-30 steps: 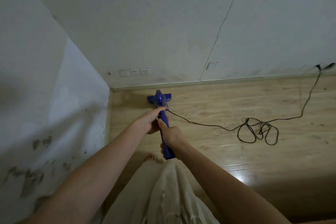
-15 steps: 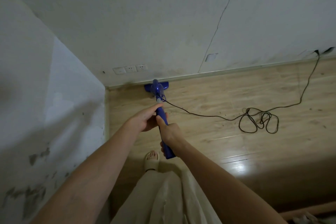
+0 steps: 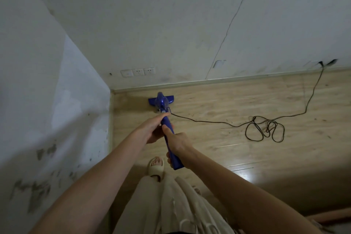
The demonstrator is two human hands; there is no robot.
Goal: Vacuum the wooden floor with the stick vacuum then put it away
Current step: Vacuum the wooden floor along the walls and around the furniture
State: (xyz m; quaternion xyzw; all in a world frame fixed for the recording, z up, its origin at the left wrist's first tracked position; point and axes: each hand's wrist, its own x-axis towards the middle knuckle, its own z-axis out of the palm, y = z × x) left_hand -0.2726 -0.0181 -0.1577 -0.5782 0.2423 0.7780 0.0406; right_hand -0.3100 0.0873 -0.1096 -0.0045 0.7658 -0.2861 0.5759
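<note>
Wood: the wooden floor (image 3: pixel 228 154) runs open to the right; baseboard and left wall close the corner.
Vacuum: one blue stick vacuum (image 3: pixel 167 123), its head near the baseboard, just right of the corner.
Left hand (image 3: pixel 152 129): fingers curled around the upper handle.
Right hand (image 3: pixel 178 144): gripping lower on the handle.
Cord (image 3: pixel 264 129): one, coiled in loose loops to the right.
Sockets (image 3: pixel 138 72): three plates, low on the wall.
</note>
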